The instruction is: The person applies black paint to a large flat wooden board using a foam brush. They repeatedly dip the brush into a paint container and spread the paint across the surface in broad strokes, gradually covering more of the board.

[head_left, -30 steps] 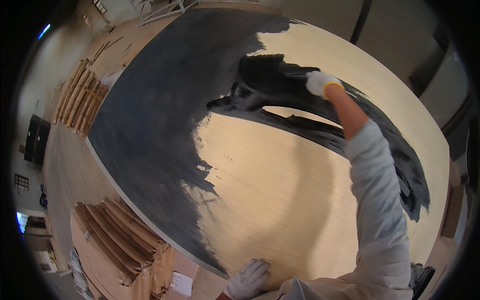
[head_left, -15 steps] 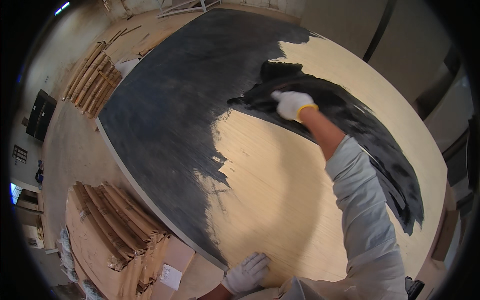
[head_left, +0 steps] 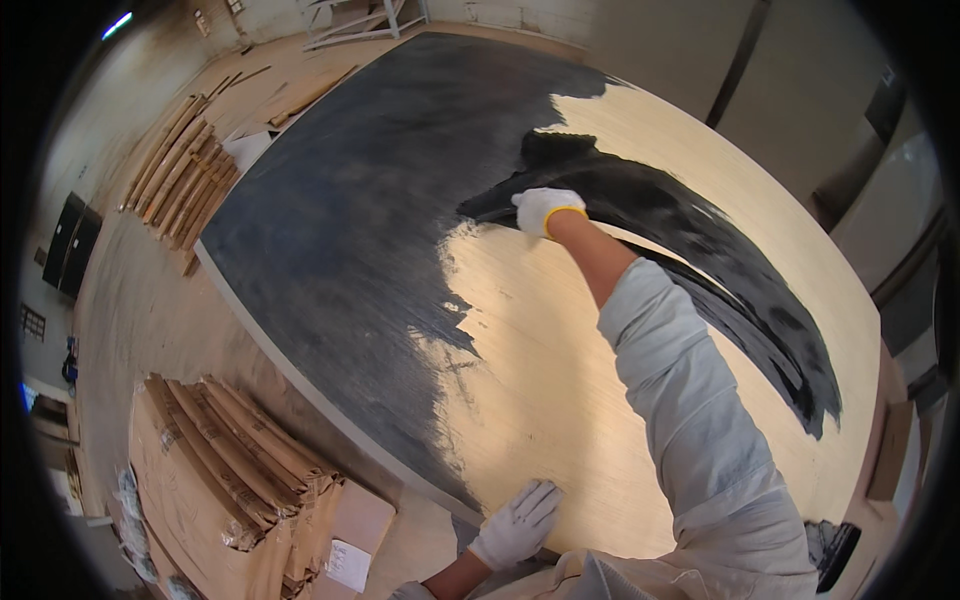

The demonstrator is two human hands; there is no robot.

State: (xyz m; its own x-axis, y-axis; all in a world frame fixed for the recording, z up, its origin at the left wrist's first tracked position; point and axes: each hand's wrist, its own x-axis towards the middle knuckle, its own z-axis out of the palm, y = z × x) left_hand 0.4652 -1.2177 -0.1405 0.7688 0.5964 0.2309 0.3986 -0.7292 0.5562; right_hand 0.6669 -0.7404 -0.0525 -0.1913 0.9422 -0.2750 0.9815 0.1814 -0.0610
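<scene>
Your right hand (head_left: 548,212) is at the left end of the glossy black streak (head_left: 690,220), fingers curled; can't tell whether they grip a tool, the glove hides it. Left hand (head_left: 518,525) rests near the panel's near edge, fingers extended, nothing visible in them. Panel (head_left: 540,360) sits below both hands: dark coat (head_left: 340,220) on the left, pale bare surface mid and right.

Risks, my read: streak looks wet, and your right sleeve (head_left: 680,390) passes close by it. Drop the elbow and the cuff could smear it. Left glove is near the coat's ragged edge; a slide left could mark it. Black looks heavy in spots; uneven pressure could leave ridges. Pale gap inside the streak is easy to miss.
</scene>
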